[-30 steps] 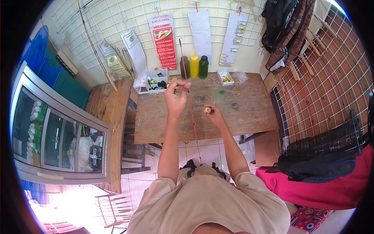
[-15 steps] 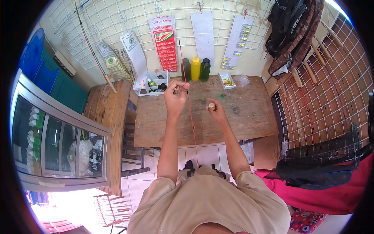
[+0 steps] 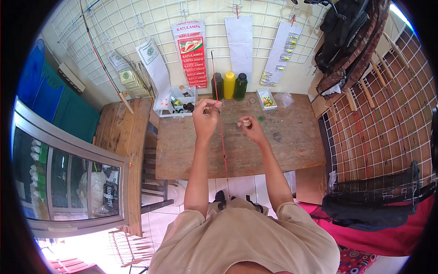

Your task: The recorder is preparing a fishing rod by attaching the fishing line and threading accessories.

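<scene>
My left hand is raised above the wooden table, its fingers pinched round a thin red fishing rod. The rod stands nearly lengthwise before me, its dark tip pointing at the wall and its lower end down by my feet. To the right of the rod, my right hand is closed on a small pale cylinder; its exact kind is too small to make out. A gap separates this cylinder from the rod. The fingertips of my right hand are slightly blurred.
Along the back of the wooden table stand a yellow squeeze bottle, two dark bottles, a divided white tray and a small white box of colourful bits. Rods hang on the right grid. At left is a glass-fronted cabinet.
My right hand has shifted slightly left, nearer the rod, and the pale cylinder has turned from end-on to sideways. My left hand keeps its hold. The view has tilted a little.
</scene>
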The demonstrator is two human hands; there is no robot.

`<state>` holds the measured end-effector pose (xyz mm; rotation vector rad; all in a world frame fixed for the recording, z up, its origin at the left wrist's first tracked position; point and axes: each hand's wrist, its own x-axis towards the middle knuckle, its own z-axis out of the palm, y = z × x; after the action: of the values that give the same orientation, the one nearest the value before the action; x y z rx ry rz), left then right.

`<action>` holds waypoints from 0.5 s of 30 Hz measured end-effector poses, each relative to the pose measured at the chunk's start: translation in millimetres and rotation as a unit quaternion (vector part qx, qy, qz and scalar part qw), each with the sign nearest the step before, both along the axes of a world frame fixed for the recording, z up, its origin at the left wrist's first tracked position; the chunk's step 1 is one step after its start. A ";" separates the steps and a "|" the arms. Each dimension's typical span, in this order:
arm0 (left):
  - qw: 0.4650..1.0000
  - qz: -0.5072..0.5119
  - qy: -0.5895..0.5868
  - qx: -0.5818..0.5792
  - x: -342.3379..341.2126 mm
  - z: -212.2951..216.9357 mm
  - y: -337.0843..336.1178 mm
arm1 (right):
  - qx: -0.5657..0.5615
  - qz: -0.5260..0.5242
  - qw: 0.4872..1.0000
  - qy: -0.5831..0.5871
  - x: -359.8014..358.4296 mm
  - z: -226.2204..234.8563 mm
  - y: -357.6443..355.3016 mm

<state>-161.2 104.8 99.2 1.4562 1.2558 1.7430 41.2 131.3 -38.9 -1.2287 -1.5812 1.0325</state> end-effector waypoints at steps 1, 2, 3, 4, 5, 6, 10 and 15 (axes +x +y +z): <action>1.000 -0.001 0.004 -0.002 -1.6 0.3 -0.2 | 0.042 -0.004 0.999 -0.021 -3.7 5.5 -3.6; 1.000 -0.003 0.007 -0.004 -3.6 -0.2 -0.1 | 0.083 -0.007 0.996 -0.041 -8.6 11.4 -6.3; 1.000 0.000 0.008 -0.006 -6.2 -2.2 0.8 | 0.082 -0.004 0.996 -0.040 -14.0 13.7 -6.9; 1.000 -0.002 0.002 -0.004 -6.2 -3.8 3.3 | 0.058 -0.020 0.998 0.022 -15.3 13.7 -6.0; 1.000 -0.004 -0.004 -0.002 -6.5 -5.6 5.3 | 0.033 -0.035 0.995 0.083 -16.1 13.6 -5.2; 1.000 -0.004 -0.004 -0.003 -7.3 -7.5 6.8 | 0.033 -0.035 0.995 0.084 -16.2 13.8 -3.5; 1.000 -0.008 -0.018 -0.005 -6.6 -11.1 11.8 | 0.008 -0.003 0.994 0.110 -8.1 8.9 4.2; 1.000 0.002 -0.013 -0.004 -5.9 -16.7 14.2 | 0.008 0.024 0.996 0.087 -7.0 8.0 5.5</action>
<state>-167.0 119.0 82.5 1.4235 1.2519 1.7512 34.1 136.8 -30.9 -1.0639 -1.4884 1.1234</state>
